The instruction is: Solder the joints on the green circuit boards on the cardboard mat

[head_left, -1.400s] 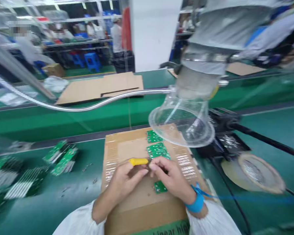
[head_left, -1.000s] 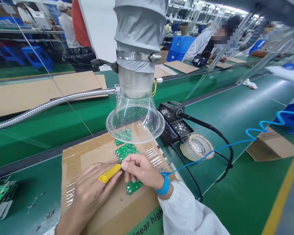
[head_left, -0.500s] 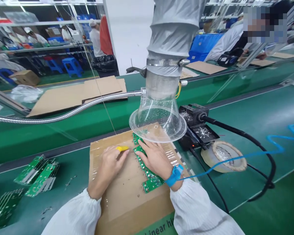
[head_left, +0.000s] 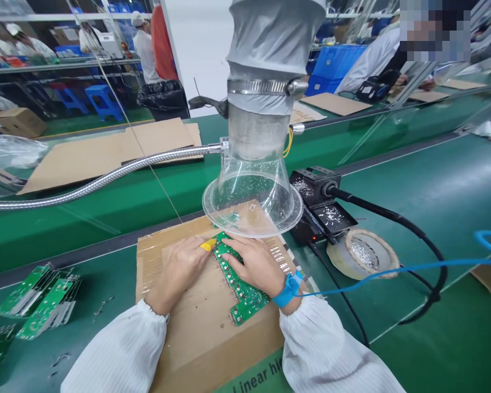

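A green circuit board (head_left: 245, 295) lies on a sheet of cardboard (head_left: 188, 349), beneath a clear suction hood (head_left: 253, 204). My left hand (head_left: 180, 267), with a yellow cover on one finger, touches the board's left edge near its upper end; its fingers are pressed together. My right hand (head_left: 256, 265) rests over the board's upper right part, fingers spread, with a blue strap (head_left: 288, 289) round the wrist. The hood's rim and my right hand hide part of the board's upper end.
Several green boards (head_left: 49, 303) lie at the left. On the right are a black soldering stand (head_left: 317, 191), a roll of tape (head_left: 362, 254), a black cable and a blue coiled cord (head_left: 425, 264). A metal flexible arm (head_left: 147, 162) reaches the hood. People work behind.
My left hand has moved right, up against the board's edge, and its fingers have drawn together. My right hand stays over the board. The whole view has shifted slightly.
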A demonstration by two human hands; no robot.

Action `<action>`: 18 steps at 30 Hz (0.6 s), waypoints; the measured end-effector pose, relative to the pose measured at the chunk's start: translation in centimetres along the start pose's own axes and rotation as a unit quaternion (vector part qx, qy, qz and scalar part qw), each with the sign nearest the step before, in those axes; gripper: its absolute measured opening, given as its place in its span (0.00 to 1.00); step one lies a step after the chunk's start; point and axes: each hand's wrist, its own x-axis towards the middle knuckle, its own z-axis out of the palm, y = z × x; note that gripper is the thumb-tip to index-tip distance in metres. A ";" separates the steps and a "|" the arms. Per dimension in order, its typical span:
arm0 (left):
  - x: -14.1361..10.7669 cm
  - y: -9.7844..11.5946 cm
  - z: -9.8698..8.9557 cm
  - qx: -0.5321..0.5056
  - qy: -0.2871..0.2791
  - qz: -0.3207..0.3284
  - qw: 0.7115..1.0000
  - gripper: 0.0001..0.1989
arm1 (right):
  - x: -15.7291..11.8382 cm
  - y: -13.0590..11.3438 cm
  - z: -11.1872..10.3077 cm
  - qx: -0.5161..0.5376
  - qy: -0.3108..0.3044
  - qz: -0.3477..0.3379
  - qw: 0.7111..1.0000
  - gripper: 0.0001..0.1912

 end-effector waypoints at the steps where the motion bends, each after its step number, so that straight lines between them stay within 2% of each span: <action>1: 0.0 0.0 0.1 0.000 0.000 0.006 1.000 0.16 | 0.0 0.0 0.0 0.003 0.000 0.000 1.000 0.18; 7: -0.2 -0.4 0.1 -0.035 -0.025 0.012 0.999 0.14 | 0.0 0.1 -0.2 0.016 -0.008 0.013 1.000 0.19; 15: 0.4 -1.5 -0.3 -0.039 -0.092 0.121 0.988 0.13 | 0.1 0.5 0.1 0.036 -0.004 0.023 0.999 0.17; 18: 0.8 -1.3 -0.4 -0.037 -0.127 0.093 0.987 0.14 | 0.1 0.5 0.0 0.035 -0.010 0.022 0.999 0.17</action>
